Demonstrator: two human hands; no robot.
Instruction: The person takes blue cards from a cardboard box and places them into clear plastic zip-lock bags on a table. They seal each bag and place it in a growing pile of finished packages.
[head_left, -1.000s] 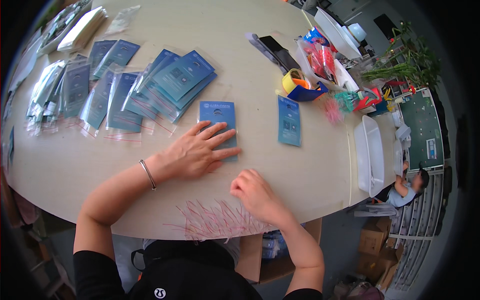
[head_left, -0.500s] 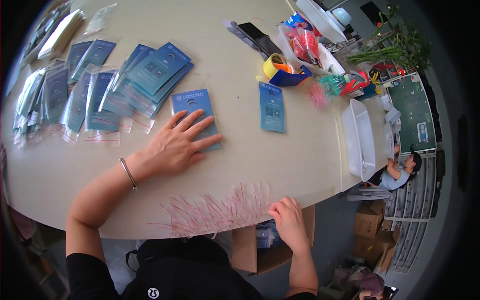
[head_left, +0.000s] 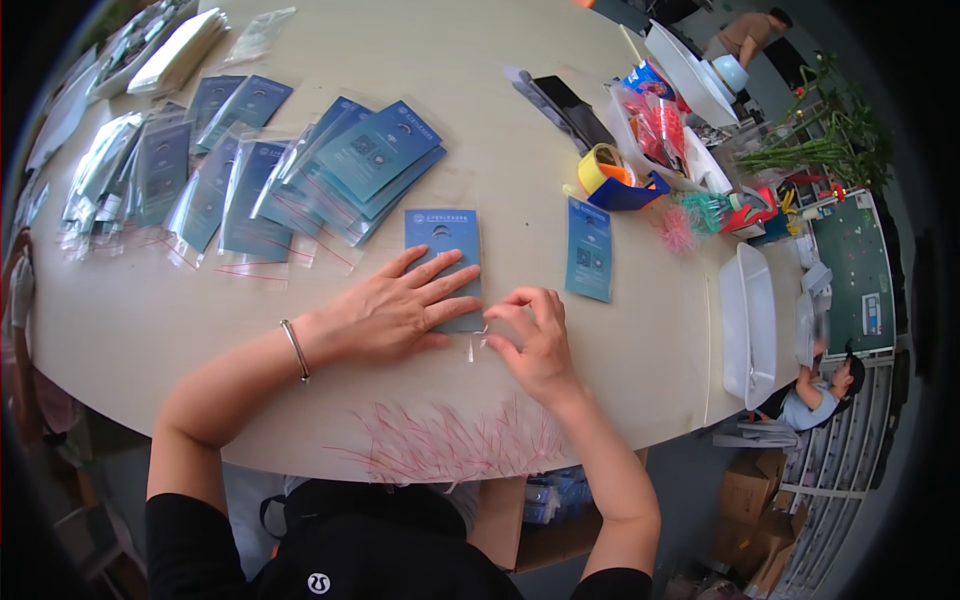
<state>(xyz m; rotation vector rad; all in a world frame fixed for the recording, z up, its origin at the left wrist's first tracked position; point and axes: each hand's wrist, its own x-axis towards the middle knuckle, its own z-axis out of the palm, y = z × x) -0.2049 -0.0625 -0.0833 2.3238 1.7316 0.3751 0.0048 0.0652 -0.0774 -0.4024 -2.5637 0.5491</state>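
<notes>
My left hand (head_left: 385, 308) lies flat, fingers spread, on a blue card in a clear plastic sleeve (head_left: 425, 219), pressing it to the table. Much of the card is hidden under the fingers. At the sleeve's lower right corner my right hand (head_left: 535, 345) is closed in a pinch on the sleeve's clear flap (head_left: 473, 352). A heap of thin clear strips with red lines (head_left: 450, 440) lies along the near table edge, below both hands. To the right lies another blue card (head_left: 588, 250), flat by itself.
Sleeved blue cards (head_left: 375, 150) overlap in piles at the left. A yellow tape roll (head_left: 605, 168), a black phone (head_left: 572, 110) and a tub of red packets (head_left: 655, 130) sit far right. A white bin (head_left: 748, 325) stands at the right edge; a person (head_left: 815, 390) is beyond.
My right hand has moved up from the strip heap to the sleeve's lower corner and pinches there. The left hand stays on the card. The whole view has shifted, with things lying further right.
</notes>
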